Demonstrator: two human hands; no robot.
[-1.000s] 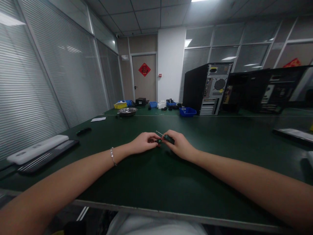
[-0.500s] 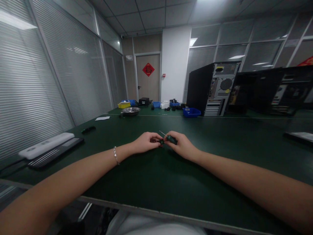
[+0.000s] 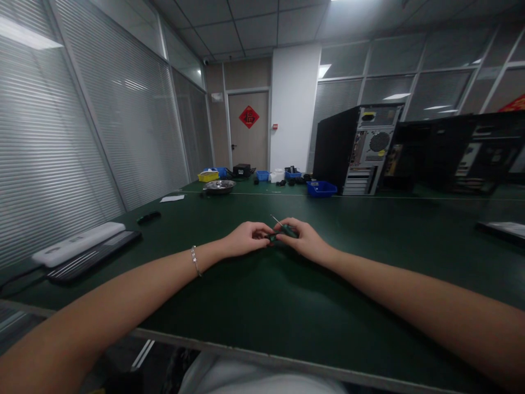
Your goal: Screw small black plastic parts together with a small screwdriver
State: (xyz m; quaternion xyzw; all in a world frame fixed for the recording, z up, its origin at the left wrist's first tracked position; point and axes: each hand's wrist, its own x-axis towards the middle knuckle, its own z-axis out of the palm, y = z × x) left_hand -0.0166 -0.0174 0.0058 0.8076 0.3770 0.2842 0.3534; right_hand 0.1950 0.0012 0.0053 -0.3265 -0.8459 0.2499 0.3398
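Observation:
Just above the green table (image 3: 246,306), my left hand (image 3: 245,239) pinches a small dark green piece (image 3: 272,237), too small to make out its kind. My right hand (image 3: 307,241) is closed around the green handle of a screwdriver (image 3: 289,231). Its thin metal shaft points up and to the left, away from the small piece. The thumb and fingertips of the right hand also reach the right end of that piece, so the two hands nearly meet. Fingers partly hide both things.
At the left lie a white power strip (image 3: 77,243), a dark flat device (image 3: 94,257) and a small dark green object (image 3: 148,218). Farther back stand a metal bowl (image 3: 219,187), a yellow bin (image 3: 208,176) and a blue bin (image 3: 322,189). A computer tower (image 3: 353,150) rises at the right.
The screwdriver has tilted slightly, its tip moving a little up and right. My right fingers have shifted on the handle and the small piece. My left hand stays in place.

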